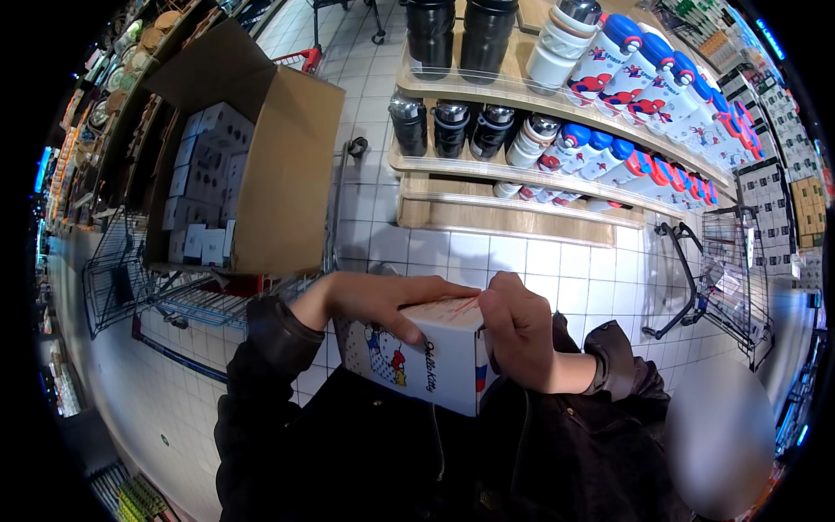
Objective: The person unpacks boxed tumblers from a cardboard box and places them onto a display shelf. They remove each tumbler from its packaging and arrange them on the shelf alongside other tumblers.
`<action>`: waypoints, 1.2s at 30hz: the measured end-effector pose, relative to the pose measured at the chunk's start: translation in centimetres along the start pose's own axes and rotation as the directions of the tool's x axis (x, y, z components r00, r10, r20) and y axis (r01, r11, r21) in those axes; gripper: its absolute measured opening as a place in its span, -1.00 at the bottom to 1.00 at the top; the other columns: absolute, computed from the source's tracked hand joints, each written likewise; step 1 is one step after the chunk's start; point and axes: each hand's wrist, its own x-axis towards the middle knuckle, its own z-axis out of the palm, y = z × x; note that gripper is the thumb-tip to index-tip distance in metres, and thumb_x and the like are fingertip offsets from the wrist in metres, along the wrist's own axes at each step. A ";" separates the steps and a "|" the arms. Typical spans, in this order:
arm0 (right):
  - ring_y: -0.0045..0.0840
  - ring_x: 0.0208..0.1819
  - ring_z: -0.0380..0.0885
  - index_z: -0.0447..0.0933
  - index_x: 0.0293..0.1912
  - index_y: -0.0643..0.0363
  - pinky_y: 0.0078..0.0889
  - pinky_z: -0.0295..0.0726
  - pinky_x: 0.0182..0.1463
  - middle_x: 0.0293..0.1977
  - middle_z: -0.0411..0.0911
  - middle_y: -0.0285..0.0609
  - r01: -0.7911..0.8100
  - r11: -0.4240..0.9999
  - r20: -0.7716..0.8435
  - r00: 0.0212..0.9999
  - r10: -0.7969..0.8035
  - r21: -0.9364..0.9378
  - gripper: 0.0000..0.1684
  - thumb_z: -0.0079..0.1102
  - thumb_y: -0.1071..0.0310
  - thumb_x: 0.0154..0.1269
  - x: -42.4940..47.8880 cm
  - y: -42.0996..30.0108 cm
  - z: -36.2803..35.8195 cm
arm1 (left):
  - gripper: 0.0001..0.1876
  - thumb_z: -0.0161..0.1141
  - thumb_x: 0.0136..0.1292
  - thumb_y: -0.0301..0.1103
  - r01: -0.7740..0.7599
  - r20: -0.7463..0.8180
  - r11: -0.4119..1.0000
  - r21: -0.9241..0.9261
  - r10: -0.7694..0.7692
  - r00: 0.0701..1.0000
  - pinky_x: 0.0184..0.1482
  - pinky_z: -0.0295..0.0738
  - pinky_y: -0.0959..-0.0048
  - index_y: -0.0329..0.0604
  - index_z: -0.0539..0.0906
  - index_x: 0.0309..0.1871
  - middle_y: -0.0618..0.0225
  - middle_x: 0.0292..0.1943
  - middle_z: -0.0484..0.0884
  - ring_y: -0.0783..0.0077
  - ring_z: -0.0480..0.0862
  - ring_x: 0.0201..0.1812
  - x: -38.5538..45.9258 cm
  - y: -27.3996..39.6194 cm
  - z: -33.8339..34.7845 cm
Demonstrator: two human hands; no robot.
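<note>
A white Hello Kitty cardboard box (450, 359) lies on its side in front of my chest. My left hand (391, 300) lies over its upper side, with the thumb on the printed face and the fingers stretched along the top. At the box's right end, my right hand (518, 326) has its fingers curled against the top edge and corner, and its fingertips are partly hidden. Left of the hands stands a large open brown carton (293, 176) on a shopping cart, with several small white boxes (209, 169) packed inside.
Ahead stands a tiered wooden shelf (456, 173) with black bottles (486, 39) and Spider-Man bottles (603, 72). A wire cart (734, 280) is on the right. Another wire cart (117, 267) is at the left, near stocked shelves. White floor tiles (548, 261) lie between.
</note>
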 end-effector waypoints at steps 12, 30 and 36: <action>-0.48 -0.57 0.27 0.38 -0.54 0.32 -0.40 0.31 -0.46 -0.64 0.33 -0.15 0.017 0.993 0.006 1.000 -0.018 0.120 -0.65 0.04 0.43 0.40 1.2 0.6 0.5 | 0.09 0.41 -0.14 0.20 -0.090 -0.104 0.991 0.098 0.100 0.990 0.21 0.41 0.03 -0.11 0.21 0.46 -0.03 0.27 0.38 -0.13 0.43 0.27 -1.2 -1.1 -0.3; -0.66 -0.70 0.30 0.47 -0.44 0.33 -0.50 0.33 -0.62 -0.69 0.37 -0.30 -0.687 0.651 0.189 0.721 0.667 0.322 -0.51 -0.05 0.11 0.47 7.8 1.4 1.5 | 0.14 0.53 -0.13 -0.01 0.075 -0.596 0.825 0.560 0.338 0.728 0.29 0.24 0.20 -0.37 0.07 0.41 -0.07 0.19 0.31 -0.02 0.37 0.21 -2.0 6.0 5.6; -0.51 -0.51 0.47 0.48 -0.35 0.36 -0.43 0.48 -0.42 -0.50 0.51 -0.15 -0.402 0.915 0.098 0.910 0.403 -0.025 -0.63 0.11 0.18 0.36 7.0 1.7 -0.1 | 0.11 0.60 -0.21 -0.11 -0.094 -0.615 0.946 0.311 0.275 0.739 0.27 0.31 0.32 -0.34 0.15 0.37 0.06 0.17 0.35 0.21 0.41 0.21 -2.1 4.4 4.5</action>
